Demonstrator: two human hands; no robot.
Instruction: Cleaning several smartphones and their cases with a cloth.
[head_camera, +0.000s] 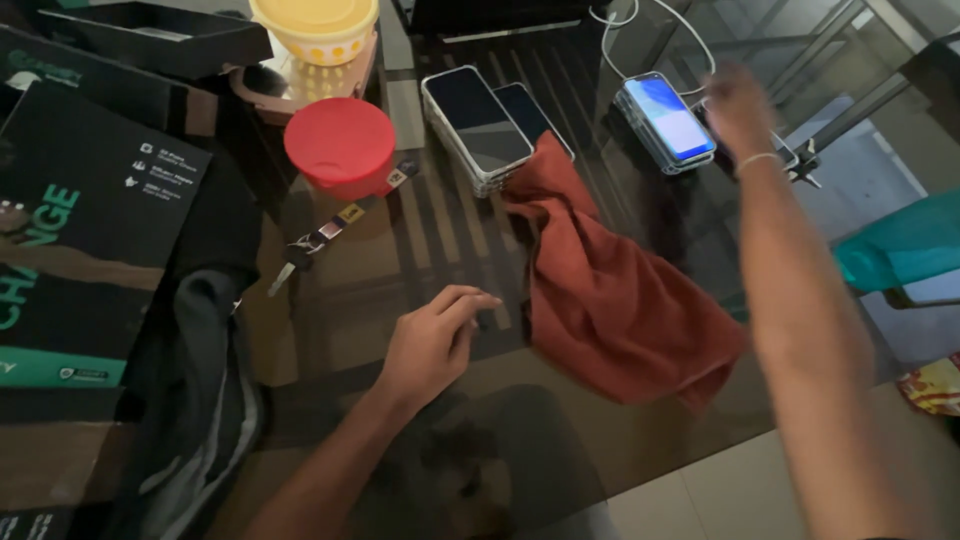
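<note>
My left hand (432, 338) rests on the dark glass table (420, 250), fingers loosely curled, holding nothing, just left of a crumpled rust-red cloth (610, 300). My right hand (738, 108) is stretched far across the table, blurred, next to a stack of phones (668, 120) whose top screen glows blue; whether it touches or grips anything I cannot tell. A second stack of phones with dark screens (478, 125) lies beside the cloth's upper end.
A red lidded tub (342, 145) and a yellow bowl (315, 28) stand at the back left. Keys on a strap (315, 245) lie near the tub. Dark boxes (80, 230) and a black garment (200, 400) fill the left. White cables (650, 20) run behind the phones.
</note>
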